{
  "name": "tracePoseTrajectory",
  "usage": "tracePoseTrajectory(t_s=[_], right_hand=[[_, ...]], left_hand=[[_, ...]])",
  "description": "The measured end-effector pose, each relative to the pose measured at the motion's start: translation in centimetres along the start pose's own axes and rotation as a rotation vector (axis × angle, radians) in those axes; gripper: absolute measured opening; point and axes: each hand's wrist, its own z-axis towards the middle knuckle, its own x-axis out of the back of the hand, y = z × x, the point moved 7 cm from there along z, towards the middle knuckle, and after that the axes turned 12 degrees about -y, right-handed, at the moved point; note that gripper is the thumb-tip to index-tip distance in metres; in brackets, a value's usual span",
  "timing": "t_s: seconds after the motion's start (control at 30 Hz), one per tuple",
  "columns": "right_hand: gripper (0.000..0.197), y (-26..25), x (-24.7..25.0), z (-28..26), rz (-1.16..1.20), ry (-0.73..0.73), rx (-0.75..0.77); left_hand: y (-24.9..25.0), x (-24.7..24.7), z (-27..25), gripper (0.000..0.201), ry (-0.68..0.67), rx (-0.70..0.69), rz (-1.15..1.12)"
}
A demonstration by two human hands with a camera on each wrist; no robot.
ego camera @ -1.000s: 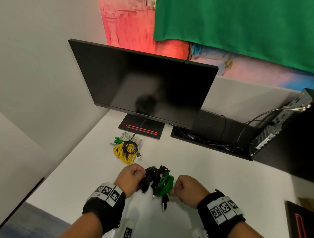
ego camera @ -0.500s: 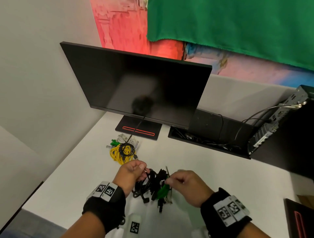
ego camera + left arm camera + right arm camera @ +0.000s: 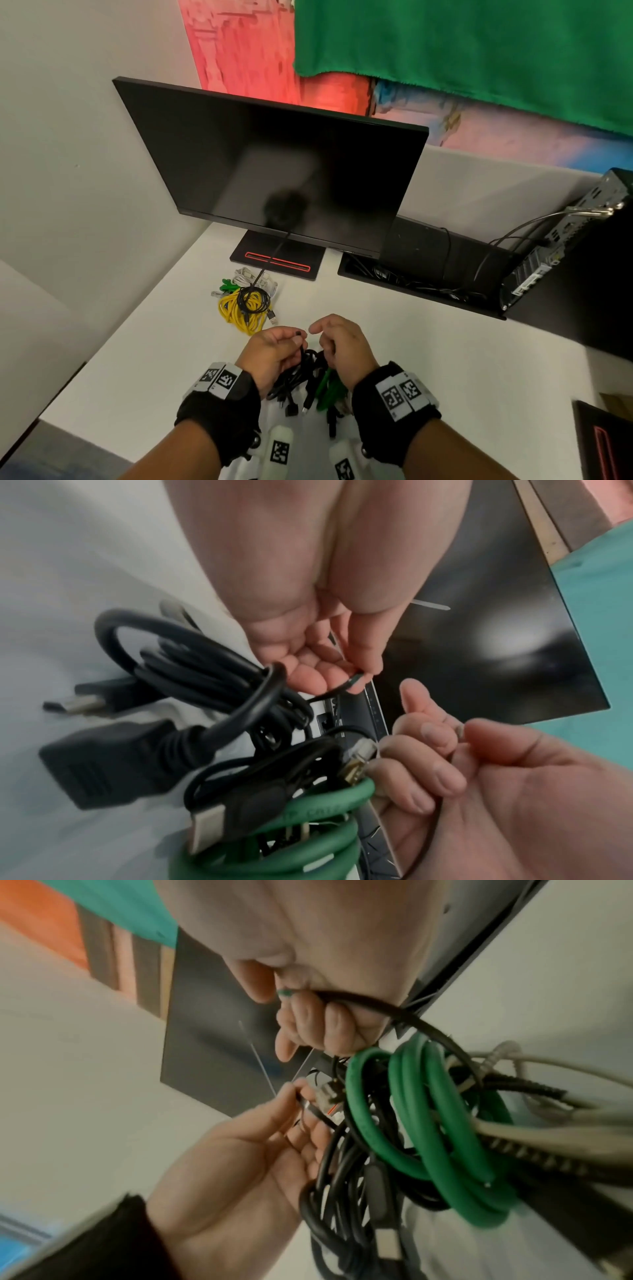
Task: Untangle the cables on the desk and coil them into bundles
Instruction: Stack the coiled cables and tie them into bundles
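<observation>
A tangle of black cables (image 3: 301,380) with a green cable coil (image 3: 327,394) hangs between my hands over the near part of the white desk (image 3: 445,359). My left hand (image 3: 274,349) pinches the end of a thin black cable (image 3: 300,335) between thumb and fingertips; the pinch also shows in the left wrist view (image 3: 352,681). My right hand (image 3: 339,342) is curled round a thicker black cable (image 3: 377,1004) of the tangle. The green coil (image 3: 428,1123) hangs just below that hand. A large black plug (image 3: 103,758) dangles from the tangle.
A black monitor (image 3: 274,171) stands behind on its base (image 3: 277,260). In front of it lies a pile of yellow, white and green cables (image 3: 243,305). A black cable tray (image 3: 428,274) and a computer box (image 3: 565,240) sit at right.
Both hands have come closer together above the tangle. My left hand has drawn a thin black cable end up out of it. The right hand shifted left from the green coil.
</observation>
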Motion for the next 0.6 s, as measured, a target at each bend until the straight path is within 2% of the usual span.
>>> tracePoseTrajectory(t_s=[0.07, 0.1, 0.2, 0.27, 0.33, 0.43, 0.6], right_hand=[[0.032, 0.2, 0.2, 0.2, 0.145, -0.046, -0.065], [0.029, 0.2, 0.2, 0.2, 0.145, -0.086, -0.078], [0.031, 0.0, -0.2, -0.1, -0.127, -0.267, -0.104], [0.032, -0.2, -0.3, 0.1, -0.335, -0.316, -0.086], [0.03, -0.3, 0.1, 0.5, -0.31, -0.258, -0.068], [0.008, -0.1, 0.8, 0.9, -0.139, -0.097, -0.087], [0.013, 0.5, 0.5, 1.3, -0.283, -0.024, -0.049]], left_hand=[[-0.1, 0.3, 0.1, 0.013, 0.022, 0.003, 0.007], [-0.1, 0.4, 0.1, 0.013, 0.027, 0.007, 0.014], [0.0, 0.7, 0.2, 0.012, 0.021, 0.015, 0.071], [0.1, 0.7, 0.3, 0.01, 0.008, 0.015, 0.1], [0.1, 0.7, 0.4, 0.009, 0.004, 0.013, 0.1], [0.1, 0.7, 0.5, 0.008, 0.022, 0.008, 0.062], [0.5, 1.1, 0.6, 0.008, 0.11, -0.016, 0.138]])
